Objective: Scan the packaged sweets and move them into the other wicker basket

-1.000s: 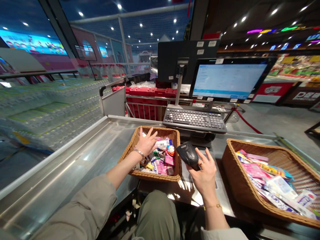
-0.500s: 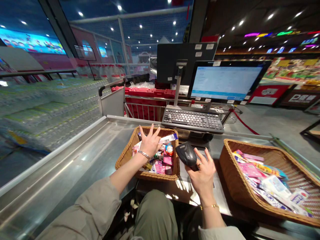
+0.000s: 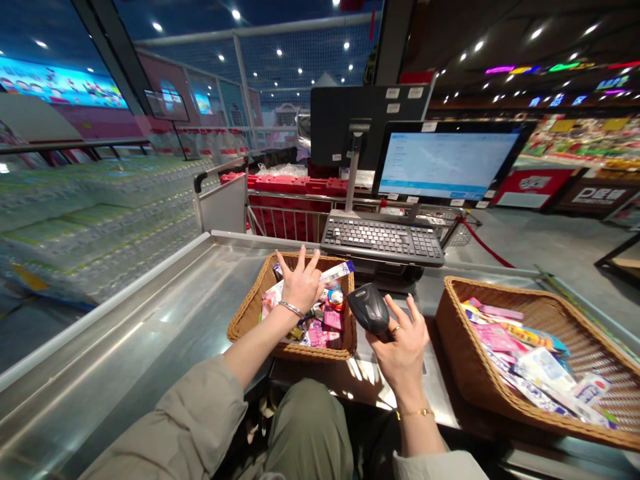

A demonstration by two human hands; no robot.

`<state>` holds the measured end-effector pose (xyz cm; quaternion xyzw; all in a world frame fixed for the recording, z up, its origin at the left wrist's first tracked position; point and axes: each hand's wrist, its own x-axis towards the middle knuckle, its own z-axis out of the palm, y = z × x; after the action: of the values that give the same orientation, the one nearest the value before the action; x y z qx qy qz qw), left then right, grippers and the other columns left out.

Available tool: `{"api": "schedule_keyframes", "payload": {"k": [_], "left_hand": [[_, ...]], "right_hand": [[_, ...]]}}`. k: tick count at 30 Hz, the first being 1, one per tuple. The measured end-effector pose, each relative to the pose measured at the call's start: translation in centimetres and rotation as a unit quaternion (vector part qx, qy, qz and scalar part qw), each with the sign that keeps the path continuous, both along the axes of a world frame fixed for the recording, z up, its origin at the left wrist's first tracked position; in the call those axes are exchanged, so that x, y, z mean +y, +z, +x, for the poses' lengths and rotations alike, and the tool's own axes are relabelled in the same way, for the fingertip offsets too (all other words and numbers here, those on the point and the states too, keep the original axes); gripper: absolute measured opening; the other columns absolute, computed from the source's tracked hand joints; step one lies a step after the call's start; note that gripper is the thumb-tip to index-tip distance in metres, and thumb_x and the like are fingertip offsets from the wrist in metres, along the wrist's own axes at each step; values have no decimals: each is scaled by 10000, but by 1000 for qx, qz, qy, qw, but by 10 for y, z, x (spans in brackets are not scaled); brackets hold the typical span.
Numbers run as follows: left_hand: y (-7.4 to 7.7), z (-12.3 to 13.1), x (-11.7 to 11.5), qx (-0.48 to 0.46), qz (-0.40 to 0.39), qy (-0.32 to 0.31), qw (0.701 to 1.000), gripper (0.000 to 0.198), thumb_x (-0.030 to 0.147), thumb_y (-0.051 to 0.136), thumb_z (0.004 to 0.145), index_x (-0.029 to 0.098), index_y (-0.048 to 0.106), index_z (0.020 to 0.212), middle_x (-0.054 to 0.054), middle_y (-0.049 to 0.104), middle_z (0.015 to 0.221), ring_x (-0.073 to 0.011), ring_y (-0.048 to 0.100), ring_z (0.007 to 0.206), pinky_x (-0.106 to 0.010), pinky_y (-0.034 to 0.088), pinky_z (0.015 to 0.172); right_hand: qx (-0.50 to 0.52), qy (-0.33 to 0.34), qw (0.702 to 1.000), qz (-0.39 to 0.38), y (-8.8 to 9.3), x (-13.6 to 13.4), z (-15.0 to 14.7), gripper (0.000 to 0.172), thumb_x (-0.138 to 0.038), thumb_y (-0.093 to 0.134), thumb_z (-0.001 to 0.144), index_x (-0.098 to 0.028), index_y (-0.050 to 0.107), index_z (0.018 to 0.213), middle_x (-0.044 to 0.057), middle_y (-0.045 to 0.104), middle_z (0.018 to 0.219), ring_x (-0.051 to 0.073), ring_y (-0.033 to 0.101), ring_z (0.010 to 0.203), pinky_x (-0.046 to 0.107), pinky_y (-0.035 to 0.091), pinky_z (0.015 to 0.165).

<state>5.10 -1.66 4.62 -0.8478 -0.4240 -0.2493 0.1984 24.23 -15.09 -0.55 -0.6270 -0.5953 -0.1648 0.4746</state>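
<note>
My left hand (image 3: pixel 300 287) is inside the left wicker basket (image 3: pixel 240 320), several fingers raised and spread. Its thumb side is closed on a long, slim white-and-blue packet (image 3: pixel 339 270) that juts out to the right; the pinch itself is mostly hidden. Below the hand lies a jumble of small packets (image 3: pixel 320 333), pink and multicoloured. My right hand (image 3: pixel 403 343) grips a black handheld barcode scanner (image 3: pixel 369 308) just right of that basket, two fingers lifted off it. The scanner's head points toward the left basket.
A second wicker basket (image 3: pixel 465 360) with colourful packets stands at the right. Behind the metal counter (image 3: pixel 195 287) are a keyboard (image 3: pixel 383 237) and a lit monitor (image 3: pixel 445 163). A shopping cart (image 3: pixel 285 217) stands beyond the counter, with stacked bottled drinks (image 3: pixel 95 207) at the left.
The white-and-blue packet's outer end is tilted slightly higher. My right hand still holds the scanner, with little movement. The whole view has shifted slightly.
</note>
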Motion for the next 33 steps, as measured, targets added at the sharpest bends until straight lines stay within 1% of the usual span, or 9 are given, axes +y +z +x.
{"api": "schedule_keyframes", "payload": {"k": [6, 17, 25, 33], "left_hand": [[-2, 3, 0, -7, 1, -7, 1000, 134, 276, 607, 876, 198, 693, 810, -89, 496, 1472, -428, 309, 1430, -854, -77, 1032], [2, 10, -2, -15, -13, -19, 1000, 188, 334, 607, 883, 205, 719, 806, -91, 524, 1448, -447, 338, 1409, -865, -56, 1024], [4, 11, -3, -10, -16, -17, 1000, 163, 302, 603, 879, 201, 722, 832, -96, 531, 1443, -434, 335, 1414, -859, -23, 1042], [4, 13, -3, -3, -10, -20, 1000, 176, 308, 587, 888, 201, 723, 854, -93, 524, 1451, -429, 322, 1423, -852, -61, 1042]], "right_hand": [[-2, -5, 1000, 1, 2, 0, -1, 193, -297, 680, 755, -242, 695, 940, 69, 671, 1254, 366, 420, 1362, 638, 342, 1045], [-5, -1, 1000, -4, 2, -1, 0, 194, -291, 675, 755, -244, 693, 943, 62, 671, 1254, 371, 413, 1367, 655, 334, 1046], [-4, 4, 1000, -2, 2, -2, 0, 208, -296, 666, 757, -245, 695, 957, 61, 677, 1243, 371, 416, 1361, 658, 336, 1043], [2, 8, 1000, -9, 3, -2, 1, 212, -278, 672, 748, -249, 692, 957, 54, 676, 1248, 375, 412, 1365, 667, 330, 1044]]}}
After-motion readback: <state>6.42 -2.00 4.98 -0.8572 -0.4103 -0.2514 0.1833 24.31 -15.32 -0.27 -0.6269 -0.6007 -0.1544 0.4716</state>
